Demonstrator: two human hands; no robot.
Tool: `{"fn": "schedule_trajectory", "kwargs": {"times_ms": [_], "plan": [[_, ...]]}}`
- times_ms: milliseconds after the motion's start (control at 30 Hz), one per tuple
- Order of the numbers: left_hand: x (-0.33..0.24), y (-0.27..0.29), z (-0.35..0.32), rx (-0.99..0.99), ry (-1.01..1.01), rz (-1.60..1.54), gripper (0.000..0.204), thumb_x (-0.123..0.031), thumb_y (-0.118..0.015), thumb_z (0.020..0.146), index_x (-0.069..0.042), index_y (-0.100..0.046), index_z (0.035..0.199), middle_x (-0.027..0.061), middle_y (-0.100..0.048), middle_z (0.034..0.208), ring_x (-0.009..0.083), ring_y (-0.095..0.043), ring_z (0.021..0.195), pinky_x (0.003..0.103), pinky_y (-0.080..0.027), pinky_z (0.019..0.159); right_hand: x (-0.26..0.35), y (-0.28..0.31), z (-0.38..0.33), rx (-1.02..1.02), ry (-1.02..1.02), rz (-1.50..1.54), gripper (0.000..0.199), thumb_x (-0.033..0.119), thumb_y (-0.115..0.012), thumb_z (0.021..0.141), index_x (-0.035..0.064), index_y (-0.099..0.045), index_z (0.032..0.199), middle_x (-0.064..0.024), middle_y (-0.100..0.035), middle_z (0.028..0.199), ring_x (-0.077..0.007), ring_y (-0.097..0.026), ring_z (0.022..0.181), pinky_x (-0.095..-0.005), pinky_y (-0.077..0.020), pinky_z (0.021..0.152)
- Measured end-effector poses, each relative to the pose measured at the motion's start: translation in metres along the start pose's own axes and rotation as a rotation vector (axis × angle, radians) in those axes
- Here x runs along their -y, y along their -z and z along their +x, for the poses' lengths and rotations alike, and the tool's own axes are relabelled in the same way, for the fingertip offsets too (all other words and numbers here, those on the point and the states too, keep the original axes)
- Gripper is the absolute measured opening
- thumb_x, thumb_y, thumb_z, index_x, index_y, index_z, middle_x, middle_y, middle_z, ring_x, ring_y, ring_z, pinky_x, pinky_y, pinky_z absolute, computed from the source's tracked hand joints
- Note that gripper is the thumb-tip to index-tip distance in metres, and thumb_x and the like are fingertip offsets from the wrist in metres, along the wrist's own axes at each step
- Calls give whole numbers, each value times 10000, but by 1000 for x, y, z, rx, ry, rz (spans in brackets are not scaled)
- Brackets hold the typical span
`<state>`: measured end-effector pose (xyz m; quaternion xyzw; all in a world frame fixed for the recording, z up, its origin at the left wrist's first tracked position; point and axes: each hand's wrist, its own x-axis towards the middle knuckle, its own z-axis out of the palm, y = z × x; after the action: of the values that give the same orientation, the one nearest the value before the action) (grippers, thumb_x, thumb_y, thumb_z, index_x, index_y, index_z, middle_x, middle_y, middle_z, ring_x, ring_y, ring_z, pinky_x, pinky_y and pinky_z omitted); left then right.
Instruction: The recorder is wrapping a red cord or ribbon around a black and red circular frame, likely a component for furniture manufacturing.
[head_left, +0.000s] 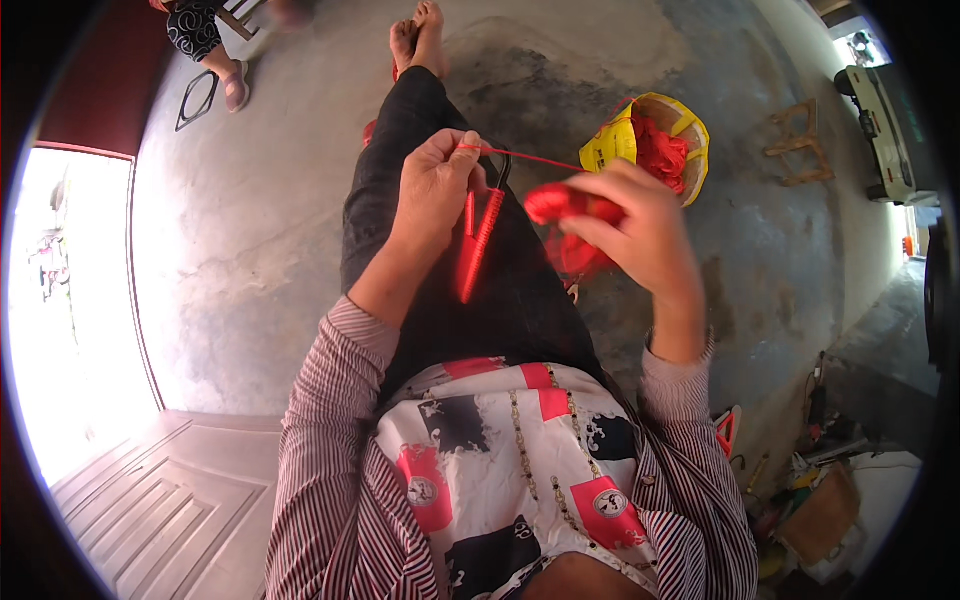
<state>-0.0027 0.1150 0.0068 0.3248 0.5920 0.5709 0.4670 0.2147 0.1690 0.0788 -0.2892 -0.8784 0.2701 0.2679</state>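
Over my lap, my left hand (436, 190) is closed, thumb and fingers pinching the upper part of a narrow V-shaped frame (481, 248). Red cord is wound in tight turns along the frame, and a bare black curved end shows at its top. From my left fingertips a taut red strand (535, 158) runs to the right. My right hand (640, 220), smeared by motion, is closed around a bundle of red cord (558, 203). More red loops hang below that bundle, too blurred to make out.
A yellow-rimmed basket (597, 152) holding red material stands on the concrete floor at right. Beyond it is a small wooden stool (800, 145). A vehicle (882, 130) is at far right. Another person's leg (215, 62) shows upper left. Clutter (825, 510) lies lower right.
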Motion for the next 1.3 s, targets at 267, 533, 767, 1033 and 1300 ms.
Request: {"fn": "schedule_trajectory", "kwargs": {"times_ms": [267,533,767,1033,1300], "plan": [[37,14,37,-41,190,386,304,-262,-570,884,30,-654,895,113,-568,600,133,-589,562,295,-459,540,-69,-113,16,-19,-247,259,367,60,-744,726,66,-661,1083,-84,-623,984,-224,-656,886,-332,-506,733],[-17,-15,1,116,162,-128,108,-130,-547,874,-67,-595,800,-15,-467,624,57,-355,446,213,-237,394,-42,-93,15,-265,95,161,436,15,-763,698,42,-615,1107,-110,-624,1092,-296,-609,1015,-358,-512,856],[-9,-4,-3,83,330,-272,154,-188,-586,918,-69,-574,820,-5,-508,658,50,-352,456,216,-205,387,-44,-41,-20,-563,-238,1125,273,251,-595,931,9,-601,1058,-94,-646,968,-230,-632,953,-426,-449,939],[13,-8,16,195,567,-155,113,-190,-542,858,-78,-541,842,113,-638,750,68,-402,473,204,-236,420,-30,-13,-124,-230,-295,1651,426,454,-506,965,42,-524,1071,-13,-526,706,-129,-515,641,-368,-469,806],[24,-4,11,135,655,-276,60,-136,-523,756,-128,-539,813,109,-635,692,63,-335,411,230,-225,400,-68,-38,-140,-426,-840,1048,315,255,-611,941,31,-595,1162,-17,-616,875,-109,-611,744,-260,-505,662]]}}
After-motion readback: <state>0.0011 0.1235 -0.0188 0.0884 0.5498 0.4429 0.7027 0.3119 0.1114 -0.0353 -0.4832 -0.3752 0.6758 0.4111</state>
